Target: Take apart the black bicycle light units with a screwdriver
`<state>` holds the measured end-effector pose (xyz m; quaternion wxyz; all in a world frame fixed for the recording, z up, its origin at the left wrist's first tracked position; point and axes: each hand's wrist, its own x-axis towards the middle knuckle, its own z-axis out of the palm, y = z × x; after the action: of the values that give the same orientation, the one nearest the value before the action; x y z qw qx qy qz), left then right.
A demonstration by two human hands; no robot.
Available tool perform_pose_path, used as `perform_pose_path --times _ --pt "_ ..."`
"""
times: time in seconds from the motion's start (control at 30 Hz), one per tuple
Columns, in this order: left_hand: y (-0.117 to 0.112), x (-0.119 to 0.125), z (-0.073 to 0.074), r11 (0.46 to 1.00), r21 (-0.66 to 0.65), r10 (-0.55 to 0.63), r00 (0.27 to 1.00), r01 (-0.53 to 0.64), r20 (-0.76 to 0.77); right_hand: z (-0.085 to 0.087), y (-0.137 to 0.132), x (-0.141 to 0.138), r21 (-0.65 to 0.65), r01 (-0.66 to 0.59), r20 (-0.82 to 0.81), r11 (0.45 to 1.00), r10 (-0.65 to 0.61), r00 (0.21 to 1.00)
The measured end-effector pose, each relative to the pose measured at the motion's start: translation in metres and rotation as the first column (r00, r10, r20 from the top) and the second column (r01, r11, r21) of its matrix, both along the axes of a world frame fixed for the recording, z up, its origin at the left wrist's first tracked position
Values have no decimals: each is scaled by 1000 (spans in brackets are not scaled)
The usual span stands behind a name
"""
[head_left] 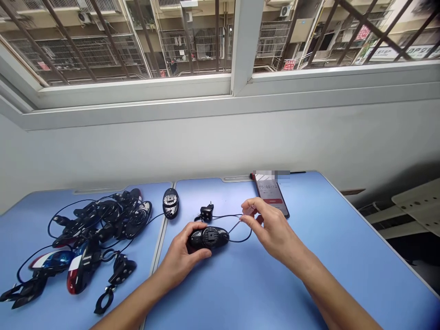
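My left hand (180, 256) grips a black oval device (208, 237) lying on the blue table (240, 284), fingers wrapped round its left end. A thin black cable (237, 229) runs from the device to a small black bracket (206, 212) just behind it. My right hand (271, 231) hovers to the right of the device, thumb and forefinger pinched on a small clear-handled tool (249, 211) near the cable.
A tangled heap of black, red and blue oval devices with cables (92, 238) covers the left table. One black oval part (171, 203) lies at the seam between the tables. A phone showing a timer (272, 195) lies behind my right hand. A window sill and wall run behind.
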<state>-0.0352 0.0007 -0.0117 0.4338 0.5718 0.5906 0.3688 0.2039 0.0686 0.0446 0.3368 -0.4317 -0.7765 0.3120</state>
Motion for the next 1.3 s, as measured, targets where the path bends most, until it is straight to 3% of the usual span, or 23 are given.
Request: perform_pose_path --times 0.17,0.27,0.4,0.5,0.6,0.73,0.9,0.97,1.1,1.3 --pt "-1 0 -1 1000 30 -6 1000 7 -22 2 -4 3 -32 -120 -8 992 120 993" --pt "-1 1 -2 999 53 -10 1000 11 -25 0 -6 0 46 -162 14 986 161 987" --pt "-1 2 -1 998 70 -2 999 6 -45 -13 -6 -9 247 28 3 969 -29 1000" --pt "-2 2 0 998 67 2 999 1 -51 -18 -8 -13 228 101 -128 968 -73 989" --pt "-2 2 1 998 65 -7 999 10 -51 -12 -10 -10 165 23 -230 986 16 973" --pt "-1 1 1 998 68 -8 999 11 -51 -2 -8 -3 150 -158 -162 976 182 970" --pt "-1 1 1 997 74 -13 997 18 -70 -7 -7 -9 423 -28 -120 906 87 989" --pt "-1 1 1 997 76 -12 997 17 -75 -8 -9 -10 424 -15 -167 906 95 981" --pt "-1 1 0 996 85 -7 997 14 -77 -6 -10 -9 268 -83 -205 960 141 968" --pt "-2 1 1 997 81 -6 997 12 -73 -9 -10 -12 400 28 -230 916 71 971"
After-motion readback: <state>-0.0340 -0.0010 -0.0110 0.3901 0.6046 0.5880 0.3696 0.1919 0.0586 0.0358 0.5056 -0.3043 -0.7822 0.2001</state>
